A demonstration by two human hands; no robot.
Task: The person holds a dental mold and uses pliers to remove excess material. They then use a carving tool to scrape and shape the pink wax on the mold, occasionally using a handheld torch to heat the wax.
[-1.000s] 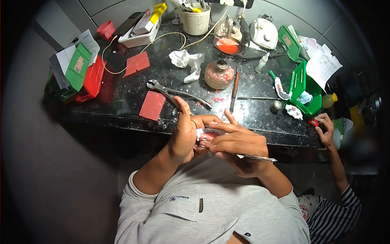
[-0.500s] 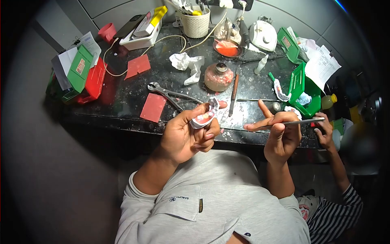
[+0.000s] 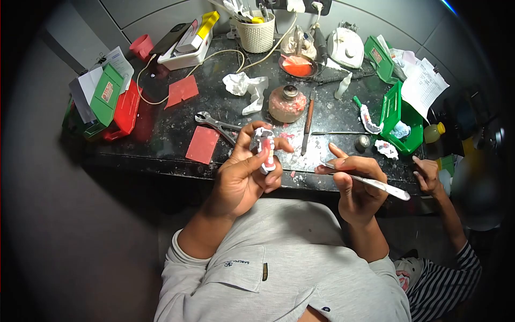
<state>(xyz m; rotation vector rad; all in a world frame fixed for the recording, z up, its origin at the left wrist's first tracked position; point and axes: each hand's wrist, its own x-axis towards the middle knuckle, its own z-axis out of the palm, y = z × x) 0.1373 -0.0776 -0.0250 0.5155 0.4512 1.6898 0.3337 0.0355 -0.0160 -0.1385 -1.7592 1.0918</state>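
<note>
My left hand [image 3: 235, 185] is closed around a dental cast [image 3: 265, 146] with pink wax and a row of teeth on it, tilted nearly on end above the table's front edge. To the right, my right hand [image 3: 360, 193] grips a slim metal wax carver [image 3: 385, 188], its broad end slanting down to the right. The carver and cast are apart. Behind my left hand lie a metal plier-like tool [image 3: 213, 121] and a pink wax sheet [image 3: 202, 145]. A spirit lamp [image 3: 288, 107] and a wooden-handled wax knife [image 3: 309, 119] lie beyond the cast.
Another person's hand [image 3: 427, 176] rests at the table's right edge. An open green box [image 3: 394, 115] stands nearby, with more casts [image 3: 370, 119] beside it. Crumpled tissue [image 3: 247, 88], a dish of red wax [image 3: 298, 68] and a red box [image 3: 127, 112] are farther back.
My left hand has turned the cast more upright. In my right hand the carver has swung, its broad end dropping toward me, and the hand has shifted slightly left.
</note>
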